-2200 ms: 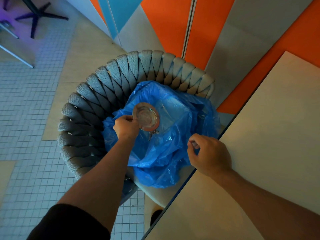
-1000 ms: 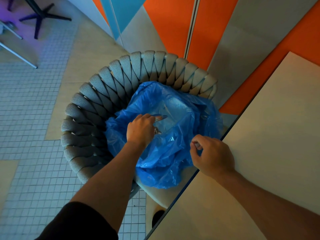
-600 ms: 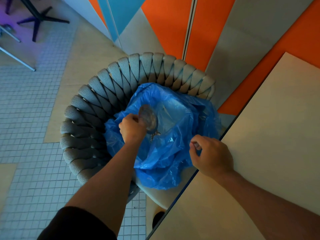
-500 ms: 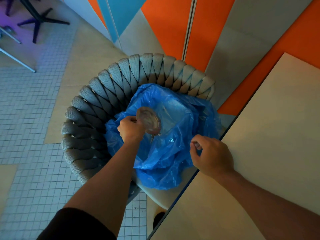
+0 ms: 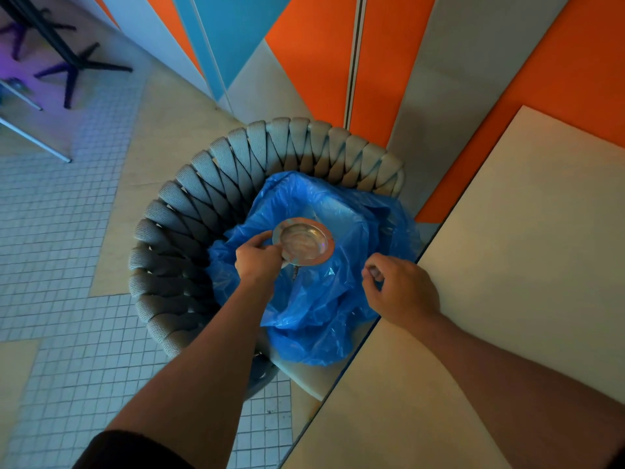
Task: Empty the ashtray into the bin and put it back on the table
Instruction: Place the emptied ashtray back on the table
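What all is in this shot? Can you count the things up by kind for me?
Hands: 2, left hand and right hand
Ashtrays: 1, ashtray, held by the left hand over the bag
Blue bin bags: 1, blue bin bag, its edge pinched by the right hand
Woven chairs: 1, woven chair
Tables: 1, table
Total: 6

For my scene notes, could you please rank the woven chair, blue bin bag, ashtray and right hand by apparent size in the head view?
1. woven chair
2. blue bin bag
3. right hand and ashtray: look alike, and nearness differs, so unranked.
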Demonstrator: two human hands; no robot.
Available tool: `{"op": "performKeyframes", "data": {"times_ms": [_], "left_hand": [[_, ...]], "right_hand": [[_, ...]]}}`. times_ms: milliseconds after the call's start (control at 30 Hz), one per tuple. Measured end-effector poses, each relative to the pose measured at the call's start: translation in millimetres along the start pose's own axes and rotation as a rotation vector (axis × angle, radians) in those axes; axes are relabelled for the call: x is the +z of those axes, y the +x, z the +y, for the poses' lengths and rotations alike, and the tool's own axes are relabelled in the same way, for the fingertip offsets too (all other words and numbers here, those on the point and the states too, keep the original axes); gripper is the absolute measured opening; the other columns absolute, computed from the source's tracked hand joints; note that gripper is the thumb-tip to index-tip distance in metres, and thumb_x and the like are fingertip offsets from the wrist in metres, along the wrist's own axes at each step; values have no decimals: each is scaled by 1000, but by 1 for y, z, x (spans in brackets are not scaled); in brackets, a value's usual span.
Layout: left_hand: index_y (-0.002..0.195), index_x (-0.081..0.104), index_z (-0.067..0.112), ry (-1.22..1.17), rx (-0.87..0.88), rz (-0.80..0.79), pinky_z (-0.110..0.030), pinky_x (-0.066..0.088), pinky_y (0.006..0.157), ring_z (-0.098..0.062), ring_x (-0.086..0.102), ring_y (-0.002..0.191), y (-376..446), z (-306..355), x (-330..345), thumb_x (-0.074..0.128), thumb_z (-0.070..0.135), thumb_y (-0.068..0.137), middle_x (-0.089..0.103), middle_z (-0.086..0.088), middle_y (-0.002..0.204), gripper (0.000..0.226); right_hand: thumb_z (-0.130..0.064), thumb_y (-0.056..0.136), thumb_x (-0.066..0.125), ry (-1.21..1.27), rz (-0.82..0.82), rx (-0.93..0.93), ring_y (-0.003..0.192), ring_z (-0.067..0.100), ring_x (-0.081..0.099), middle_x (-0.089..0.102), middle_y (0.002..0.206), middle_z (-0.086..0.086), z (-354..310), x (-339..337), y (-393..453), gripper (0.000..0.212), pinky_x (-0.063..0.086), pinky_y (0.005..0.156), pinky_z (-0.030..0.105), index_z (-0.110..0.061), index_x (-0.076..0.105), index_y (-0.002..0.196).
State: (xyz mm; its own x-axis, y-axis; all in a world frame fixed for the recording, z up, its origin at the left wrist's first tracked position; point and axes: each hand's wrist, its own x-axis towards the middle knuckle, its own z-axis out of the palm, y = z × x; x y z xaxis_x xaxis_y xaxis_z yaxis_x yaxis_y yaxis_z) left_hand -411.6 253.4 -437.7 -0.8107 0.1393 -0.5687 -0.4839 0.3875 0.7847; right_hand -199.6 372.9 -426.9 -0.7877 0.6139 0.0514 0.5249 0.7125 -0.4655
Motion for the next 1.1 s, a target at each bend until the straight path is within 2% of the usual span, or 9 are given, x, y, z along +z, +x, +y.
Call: {"op": "performKeyframes", "data": {"times_ms": [133, 233, 333, 467, 500, 567, 667, 767, 1100], "left_hand": [[108, 70, 15, -82, -5, -68, -40, 61, 77, -26, 73, 84, -19, 4, 2, 71, 0, 79, 72, -14, 99, 32], [106, 70, 12, -136, 0, -115, -33, 60, 67, -25, 74, 81, -38, 11, 4, 70, -3, 81, 72, -17, 97, 28], [107, 69, 10, -173, -1, -162, -24, 57, 56, -19, 73, 72, -57, 17, 5, 66, -4, 84, 72, -14, 94, 27], [112, 68, 9, -153, 18, -224, -30, 61, 65, -24, 72, 80, -80, 21, 7, 64, -3, 86, 72, -17, 98, 29], [112, 68, 8, -149, 23, -240, -32, 61, 69, -25, 71, 81, -85, 21, 8, 64, -3, 86, 71, -18, 100, 28], [113, 68, 7, -140, 28, -269, -35, 61, 73, -26, 70, 81, -98, 21, 11, 62, -4, 87, 71, -20, 101, 29], [108, 68, 7, -142, 41, -316, -27, 59, 61, -23, 69, 75, -118, 21, 16, 61, -6, 87, 70, -19, 97, 26], [111, 68, 6, -96, 73, -357, -26, 58, 59, -22, 66, 72, -141, 20, 22, 58, -7, 87, 68, -15, 88, 28], [112, 67, 7, 39, 86, -469, -35, 60, 66, -24, 66, 69, -225, -13, 46, 58, -9, 83, 67, -14, 77, 34]], "right_hand": [[-33, 94, 57, 100, -20, 40, 74, 18, 66, 73, 84, -2, -4, -6, 2, 17, 47, 56, 24, -18, 64, 92], [-29, 94, 60, 241, 5, 104, 81, 17, 68, 75, 92, 1, -10, -12, 2, 16, 60, 68, 36, -15, 66, 100], [-26, 93, 63, 378, 70, 187, 81, 16, 68, 75, 93, 3, -17, -17, -3, 17, 59, 71, 30, -12, 67, 102], [-27, 92, 65, 502, 124, 348, 72, 5, 63, 68, 87, -3, -20, -27, -9, 23, 46, 64, 11, -12, 65, 109], [-28, 92, 65, 520, 133, 390, 72, 4, 62, 67, 85, -6, -21, -29, -10, 25, 46, 64, 12, -11, 64, 111], [-31, 92, 64, 558, 132, 474, 77, 13, 68, 66, 78, -10, -19, -36, -16, 28, 55, 72, 26, -11, 64, 111], [-29, 91, 65, 637, 130, 568, 84, 27, 73, 76, 84, 3, -14, -47, -25, 26, 59, 83, 50, -10, 66, 108], [-26, 87, 68, 651, 154, 628, 82, 30, 74, 78, 93, 12, -8, -62, -42, 23, 59, 83, 52, -11, 68, 105], [-26, 86, 71, 655, 200, 725, 73, 30, 73, 77, 79, 10, 22, -112, -134, 19, 60, 79, 51, -14, 67, 100]]}}
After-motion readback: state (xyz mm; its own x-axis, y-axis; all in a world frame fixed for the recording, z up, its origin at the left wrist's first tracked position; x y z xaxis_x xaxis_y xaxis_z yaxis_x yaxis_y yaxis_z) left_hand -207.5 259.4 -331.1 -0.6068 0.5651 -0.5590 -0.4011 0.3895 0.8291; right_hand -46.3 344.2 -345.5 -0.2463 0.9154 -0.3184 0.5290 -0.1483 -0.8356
